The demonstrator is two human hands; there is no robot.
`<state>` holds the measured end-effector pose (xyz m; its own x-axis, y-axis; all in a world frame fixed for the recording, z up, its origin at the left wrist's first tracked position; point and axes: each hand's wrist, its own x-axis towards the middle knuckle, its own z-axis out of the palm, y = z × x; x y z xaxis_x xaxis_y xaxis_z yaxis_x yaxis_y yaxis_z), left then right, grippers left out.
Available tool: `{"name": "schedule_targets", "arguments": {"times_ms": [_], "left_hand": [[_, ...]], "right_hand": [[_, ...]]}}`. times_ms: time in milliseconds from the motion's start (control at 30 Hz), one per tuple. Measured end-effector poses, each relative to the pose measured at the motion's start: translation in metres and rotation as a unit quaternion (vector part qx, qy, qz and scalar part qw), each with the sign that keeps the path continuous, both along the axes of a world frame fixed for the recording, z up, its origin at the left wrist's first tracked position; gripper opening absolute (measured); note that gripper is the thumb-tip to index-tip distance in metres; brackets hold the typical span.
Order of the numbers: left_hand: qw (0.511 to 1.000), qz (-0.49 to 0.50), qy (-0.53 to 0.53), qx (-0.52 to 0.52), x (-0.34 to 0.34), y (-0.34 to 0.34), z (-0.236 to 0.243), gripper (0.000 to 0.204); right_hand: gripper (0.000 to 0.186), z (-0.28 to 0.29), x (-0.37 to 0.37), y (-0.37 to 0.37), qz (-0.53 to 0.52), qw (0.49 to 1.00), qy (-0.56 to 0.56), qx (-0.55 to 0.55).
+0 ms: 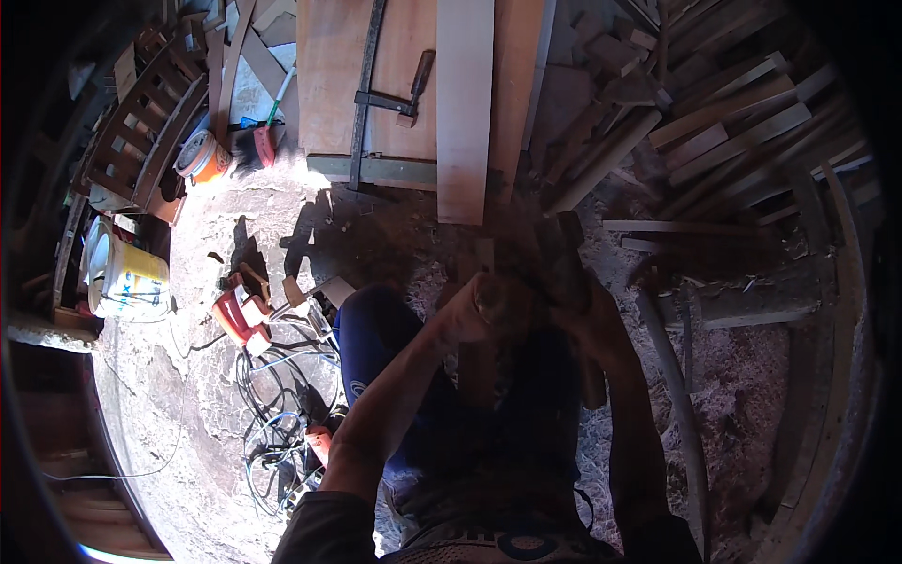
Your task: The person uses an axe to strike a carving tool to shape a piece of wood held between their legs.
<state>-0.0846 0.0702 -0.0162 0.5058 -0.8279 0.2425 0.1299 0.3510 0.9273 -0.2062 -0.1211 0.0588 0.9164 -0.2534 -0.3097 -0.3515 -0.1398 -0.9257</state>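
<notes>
Got a yellow-and-white bucket (pixel 136 277) and an orange tub (pixel 209 167) off left, can't make out what's in either. Both forearms reach forward, elbows bent. Left hand (pixel 473 305) is balled up above a wood piece (pixel 475 371) between the knees; right hand's (pixel 578 318) by a dark block (pixel 561 240), grip too shadowy to tell.

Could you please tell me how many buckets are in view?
2: an orange-and-white bucket on the floor at the upper left, and a yellow-and-white bucket below it in the picture. More may be hidden in the dark edges.
</notes>
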Motion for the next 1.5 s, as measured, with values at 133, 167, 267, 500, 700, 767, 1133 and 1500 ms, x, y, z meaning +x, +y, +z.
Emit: {"name": "schedule_targets", "arguments": {"times_ms": [133,167,267,500,700,767,1133,1500], "left_hand": [[0.991,0.128,0.023,0.008,0.02,-0.026,-0.015,0.012],[0.989,0.145,0.008,0.008,0.021,-0.028,-0.017,0.012],[0.999,0.01,0.001,-0.04,0.024,-0.013,0.011,0.013],[0.944,0.318,-0.084,0.031,0.06,-0.039,0.084,0.012],[0.926,0.376,-0.023,0.023,0.06,-0.049,0.029,0.011],[0.923,0.385,-0.013,0.025,0.064,-0.05,0.022,0.011],[0.928,0.363,-0.084,0.032,0.049,-0.053,0.015,0.006],[0.886,0.351,-0.3,-0.037,0.048,-0.044,-0.014,0.031]], "right_hand": [[0.07,-0.025,-0.029,0.009,-0.062,0.994,0.058,0.07],[0.07,-0.03,-0.035,0.008,-0.072,0.993,0.068,0.07],[0.07,-0.04,-0.059,0.008,-0.095,0.988,0.074,0.098],[0.059,-0.054,-0.065,0.019,-0.132,0.983,0.076,0.105],[0.059,-0.055,-0.072,0.022,-0.129,0.982,0.082,0.11],[0.06,-0.054,-0.073,0.022,-0.127,0.983,0.08,0.107],[0.063,-0.026,-0.058,0.026,-0.033,0.995,-0.025,-0.087],[0.066,0.049,0.023,0.023,0.218,0.836,-0.135,-0.485]]}}
